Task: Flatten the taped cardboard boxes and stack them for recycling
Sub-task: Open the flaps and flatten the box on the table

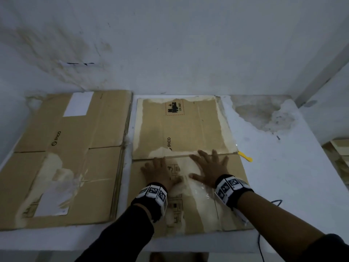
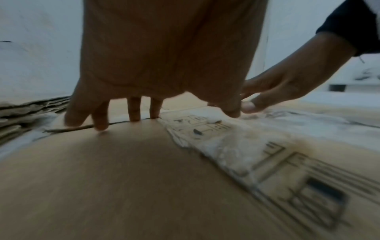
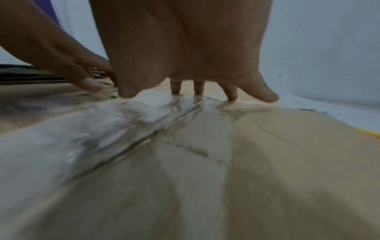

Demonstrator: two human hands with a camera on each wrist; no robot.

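Note:
A flattened brown cardboard box (image 1: 188, 127) with torn paper and clear tape lies on the white table (image 1: 283, 176), right of centre. Both my hands press flat on its near panel with fingers spread. My left hand (image 1: 157, 170) lies palm down by the fold line, my right hand (image 1: 209, 165) beside it with fingertips at the fold. In the left wrist view my left hand (image 2: 131, 112) touches the cardboard (image 2: 123, 178) at the seam. In the right wrist view my right hand (image 3: 201, 92) presses on taped cardboard (image 3: 185, 162). A second flattened box (image 1: 66, 157) lies to the left.
A small yellow tool (image 1: 245, 157) lies on the table just past the right box's edge. A stained white wall (image 1: 170, 44) stands right behind the table. A dark cable (image 1: 272, 205) hangs off the front right. More cardboard (image 1: 340, 154) shows at the far right.

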